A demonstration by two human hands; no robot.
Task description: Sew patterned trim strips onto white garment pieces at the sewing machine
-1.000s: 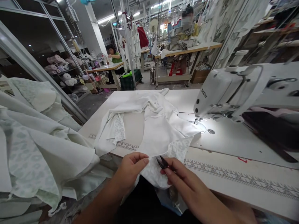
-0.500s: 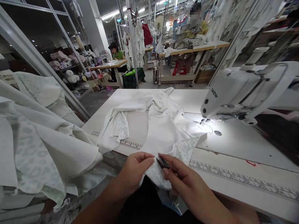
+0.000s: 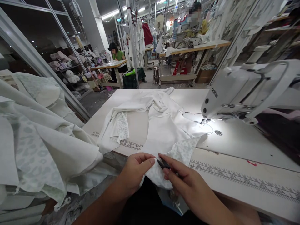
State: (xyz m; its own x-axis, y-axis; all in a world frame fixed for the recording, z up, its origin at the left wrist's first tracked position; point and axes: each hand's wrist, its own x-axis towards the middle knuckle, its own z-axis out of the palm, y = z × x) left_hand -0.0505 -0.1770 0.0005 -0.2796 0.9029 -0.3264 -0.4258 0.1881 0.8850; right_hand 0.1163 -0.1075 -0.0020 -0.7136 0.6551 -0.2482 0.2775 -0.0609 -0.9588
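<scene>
A white garment [image 3: 161, 128] with pale green spotted panels lies spread over the sewing table, its near edge hanging over the front. My left hand [image 3: 134, 172] is closed, pinching that near edge between thumb and forefinger. In my right hand [image 3: 185, 178] is a pair of small dark thread snips [image 3: 163, 163], gripped between thumb and fingers. Their blades point left, toward the cloth beside my left fingertips. Whether the blades touch the fabric I cannot tell.
A white sewing machine [image 3: 248, 90] stands on the right, its lamp lit over the needle. Printed rulers [image 3: 234, 176] run along the table's front. More spotted white fabric [image 3: 47, 140] is heaped at the left. Behind, a person in green [image 3: 119, 55] sits at another table.
Almost nothing differs. Both hands keep their places on the cloth and the snips, and the garment lies as before. The seated person's head in the background has shifted slightly.
</scene>
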